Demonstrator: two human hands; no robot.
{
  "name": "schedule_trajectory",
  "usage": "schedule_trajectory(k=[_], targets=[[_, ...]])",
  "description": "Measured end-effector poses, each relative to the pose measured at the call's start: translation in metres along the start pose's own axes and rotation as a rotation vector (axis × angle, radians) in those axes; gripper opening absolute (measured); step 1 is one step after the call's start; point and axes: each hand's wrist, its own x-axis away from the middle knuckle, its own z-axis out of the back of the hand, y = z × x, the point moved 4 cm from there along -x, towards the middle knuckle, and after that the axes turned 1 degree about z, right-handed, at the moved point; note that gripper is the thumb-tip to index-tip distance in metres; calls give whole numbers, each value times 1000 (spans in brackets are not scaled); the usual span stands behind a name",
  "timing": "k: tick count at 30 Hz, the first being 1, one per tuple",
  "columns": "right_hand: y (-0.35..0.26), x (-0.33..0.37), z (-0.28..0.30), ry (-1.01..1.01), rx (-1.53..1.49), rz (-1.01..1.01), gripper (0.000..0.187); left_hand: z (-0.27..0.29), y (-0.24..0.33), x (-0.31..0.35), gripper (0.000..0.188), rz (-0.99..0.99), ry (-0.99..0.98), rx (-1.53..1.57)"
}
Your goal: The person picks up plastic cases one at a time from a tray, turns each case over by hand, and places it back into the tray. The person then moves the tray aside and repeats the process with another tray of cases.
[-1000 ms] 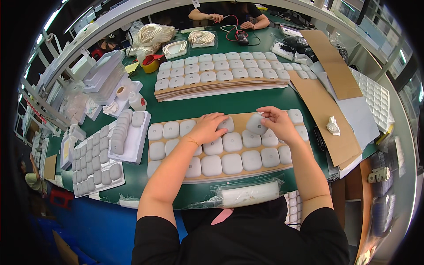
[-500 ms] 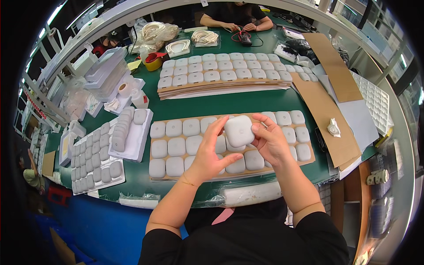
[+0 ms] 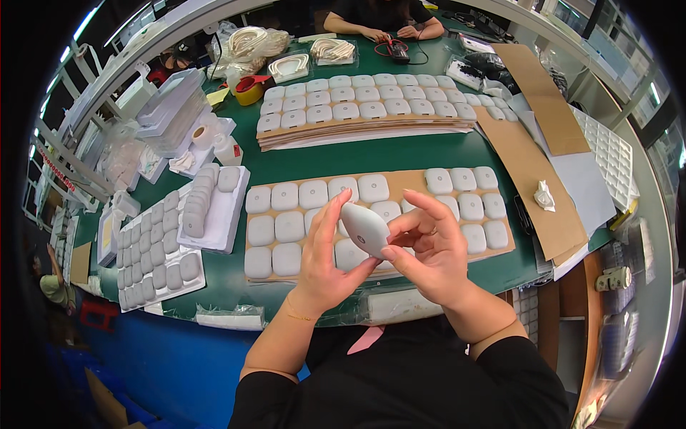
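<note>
Both my hands hold a pale grey rounded-square plastic case over the near board. Its face is tilted steeply to the left, showing a small round mark. My left hand grips its left side, fingers along the upper edge and thumb near the bottom. At the lower right edge, my right hand pinches it with the thumb and curled fingers, the index finger raised. Beneath lies a brown cardboard sheet with rows of matching cases, some hidden by my hands. A bare gap shows in its far row.
Behind is a cardboard stack topped with similar cases. White trays of cases stand at left, near a tape dispenser. Cardboard strips and a crumpled tissue lie at right. Across the table, a person's hands are near a meter.
The case has turned from facing me to a steep tilt. My right fingers have shifted to its lower edge, and both hands are slightly lower. The whole view has shifted a little.
</note>
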Motion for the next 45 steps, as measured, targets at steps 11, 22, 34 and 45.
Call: schedule_trajectory(k=[11,22,34,45], targets=[[-10,1,-1,11,-35,64,62,5,8,0,94,-18,10,105],[2,3,7,71,-256,-103,57,5,12,-1,92,-55,16,103],[7,5,8,50,-350,-222,46,6,12,-1,92,-134,3,43],[20,5,13,58,-475,-345,37,12,16,-4,99,-207,14,62]])
